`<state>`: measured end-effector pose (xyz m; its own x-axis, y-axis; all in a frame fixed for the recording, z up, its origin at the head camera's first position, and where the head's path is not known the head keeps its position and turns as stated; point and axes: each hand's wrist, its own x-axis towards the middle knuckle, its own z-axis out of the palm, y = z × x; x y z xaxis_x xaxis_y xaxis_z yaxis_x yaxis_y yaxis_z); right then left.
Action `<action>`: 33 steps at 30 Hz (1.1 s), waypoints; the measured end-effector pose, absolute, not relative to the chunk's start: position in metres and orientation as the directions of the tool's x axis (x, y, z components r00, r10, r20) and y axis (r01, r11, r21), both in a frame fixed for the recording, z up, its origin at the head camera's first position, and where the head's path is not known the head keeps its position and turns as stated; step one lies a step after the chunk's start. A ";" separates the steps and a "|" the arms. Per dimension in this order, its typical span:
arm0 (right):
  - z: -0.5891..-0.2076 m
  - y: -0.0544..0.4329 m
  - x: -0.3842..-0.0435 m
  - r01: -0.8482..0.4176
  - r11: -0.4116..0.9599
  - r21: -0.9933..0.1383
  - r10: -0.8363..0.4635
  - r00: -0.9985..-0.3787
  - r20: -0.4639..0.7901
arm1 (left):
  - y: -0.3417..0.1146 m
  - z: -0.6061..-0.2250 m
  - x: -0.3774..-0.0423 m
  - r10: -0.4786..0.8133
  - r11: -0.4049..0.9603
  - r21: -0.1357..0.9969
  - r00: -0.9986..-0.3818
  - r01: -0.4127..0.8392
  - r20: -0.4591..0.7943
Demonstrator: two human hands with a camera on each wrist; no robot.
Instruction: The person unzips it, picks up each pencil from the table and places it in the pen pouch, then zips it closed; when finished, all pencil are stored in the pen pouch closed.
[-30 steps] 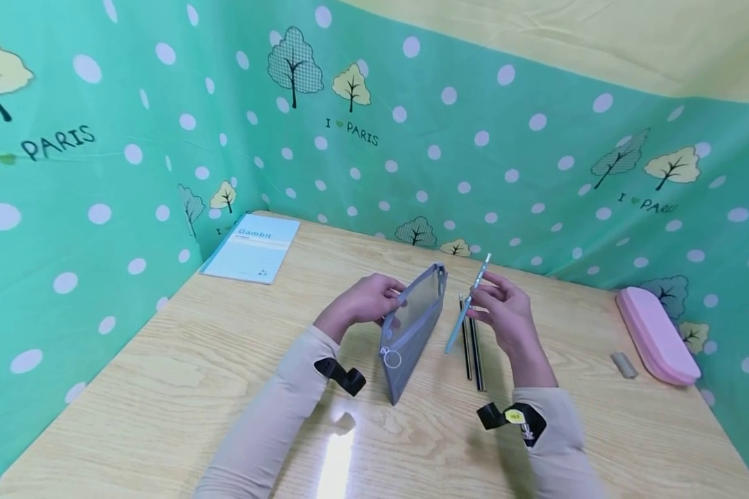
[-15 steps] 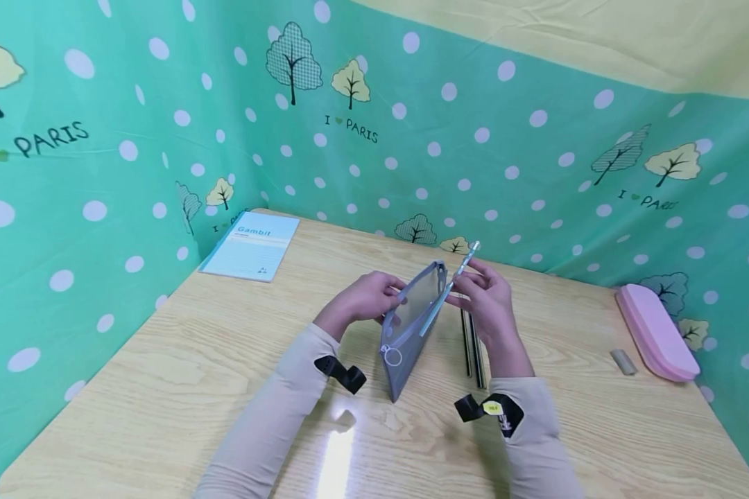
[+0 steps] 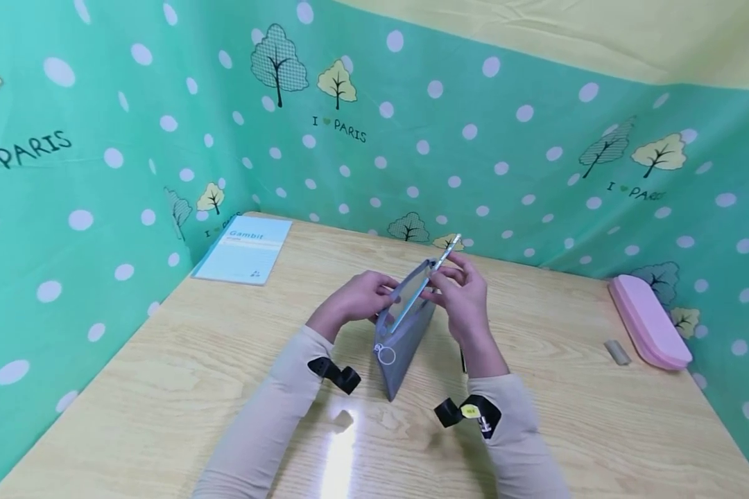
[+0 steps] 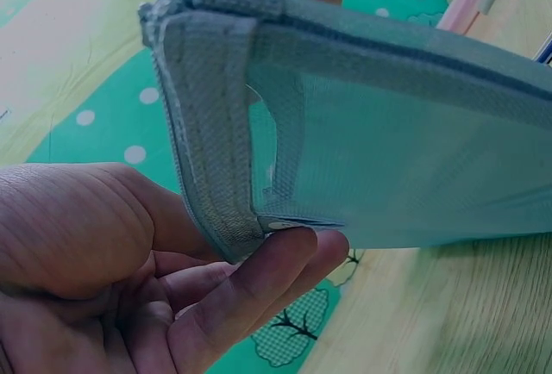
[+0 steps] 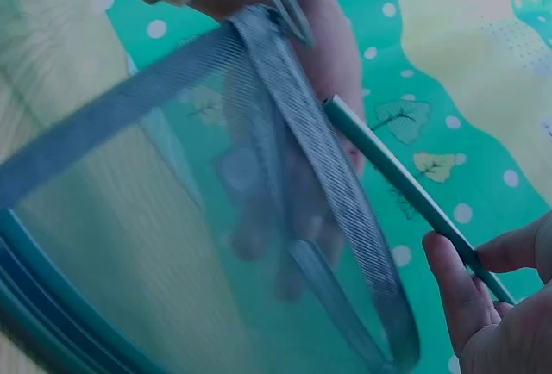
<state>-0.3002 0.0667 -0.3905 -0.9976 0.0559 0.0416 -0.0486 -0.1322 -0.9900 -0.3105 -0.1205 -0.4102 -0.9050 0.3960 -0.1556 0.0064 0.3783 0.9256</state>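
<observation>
My left hand (image 3: 362, 296) pinches the far-left side of a grey mesh zipper pouch (image 3: 407, 350), which is tilted on the table with its mouth open upward. A round ring hangs from the zipper pull at its near corner. In the left wrist view, thumb and fingers grip the edge of the pouch (image 4: 211, 133). A light blue pencil (image 3: 419, 294) is pinched between thumb and fingers of my right hand (image 3: 465, 298). It slants over the mouth, lower end toward the near corner. The right wrist view has the pencil (image 5: 405, 180) beside the pouch's rim (image 5: 332, 167).
Dark pencils (image 3: 464, 360) lie on the table, mostly hidden behind my right forearm. At the right are a grey eraser (image 3: 617, 352) and a pink pencil case (image 3: 650, 322). A light blue notebook (image 3: 243, 249) lies back left. Green printed cloth (image 3: 493, 138) walls the table.
My right hand has moved left with the pencil, from beside the pouch to over its mouth. The left hand keeps its hold, and the pouch has barely moved.
</observation>
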 end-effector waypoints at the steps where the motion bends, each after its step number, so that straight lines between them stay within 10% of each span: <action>1: -0.392 0.065 -0.300 -0.053 -0.130 -0.990 0.053 -0.998 0.047 | -0.120 -0.409 -0.310 0.398 0.377 0.926 -0.904 0.007 -0.155; 33: -0.396 0.056 -0.291 -0.106 0.113 -0.988 -0.088 -0.991 0.096 | -0.117 -0.410 -0.310 0.382 0.421 0.906 -0.914 0.040 -0.137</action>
<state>-0.2912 0.0557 -0.3965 -0.9915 -0.0880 0.0962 -0.1059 0.1133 -0.9879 -0.3104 -0.1168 -0.4098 -0.9140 0.3818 -0.1374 0.0399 0.4214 0.9060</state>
